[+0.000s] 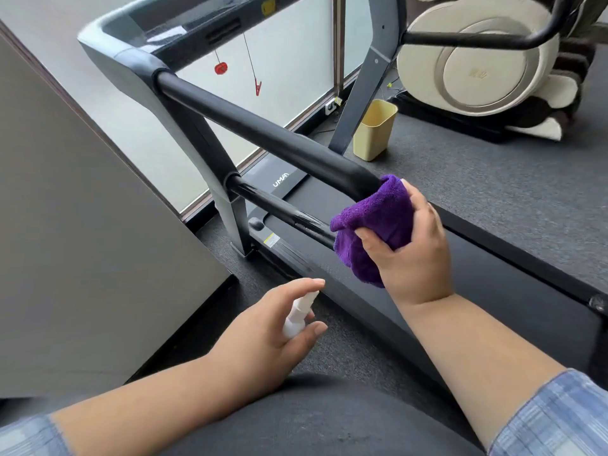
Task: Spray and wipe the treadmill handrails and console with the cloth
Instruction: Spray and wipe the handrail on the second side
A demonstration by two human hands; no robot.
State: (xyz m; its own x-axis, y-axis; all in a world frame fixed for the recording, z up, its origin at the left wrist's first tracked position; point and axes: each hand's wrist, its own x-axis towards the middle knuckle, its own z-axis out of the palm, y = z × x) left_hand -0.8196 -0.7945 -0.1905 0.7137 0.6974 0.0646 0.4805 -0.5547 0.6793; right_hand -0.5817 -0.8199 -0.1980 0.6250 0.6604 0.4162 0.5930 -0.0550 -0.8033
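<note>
right hand (413, 255) grips purple cloth (375, 225) around the handrail (263, 133) end. left hand (263, 327) holds white spray bottle (299, 315), index finger on nozzle.

The purple cloth (375, 225), thick and fuzzy, is bunched around the near end of the treadmill's handrail (263, 136), where the padded black upper bar curves down to meet the thinner glossy lower bar (279, 209). The lower bar shows wet streaks just beside the cloth. The handrail runs diagonally up and away to the grey console (138, 37), whose dark glossy top is only partly in view. A small white spray bottle (297, 315) sits low and to the left of the cloth, its nozzle tilted up toward the rail.
</note>
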